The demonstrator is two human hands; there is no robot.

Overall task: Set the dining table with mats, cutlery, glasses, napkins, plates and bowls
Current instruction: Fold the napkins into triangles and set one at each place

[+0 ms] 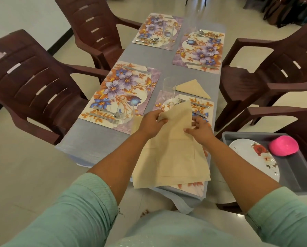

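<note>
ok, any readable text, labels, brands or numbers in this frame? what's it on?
None readable.
Mats: flower print only, no words.
Plate in the grey bin: flower print, no text.
Napkin in both hands, pink bowl, chairs: plain, no marks.

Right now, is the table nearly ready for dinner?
About halfway. Done: flowery placemats with silver cutlery and clear glasses are out, and one folded cream triangle napkin is set. In hand: the left hand and right hand are folding another cream cloth napkin. Left: the white rose plate and pink bowl wait in the grey tub.
</note>
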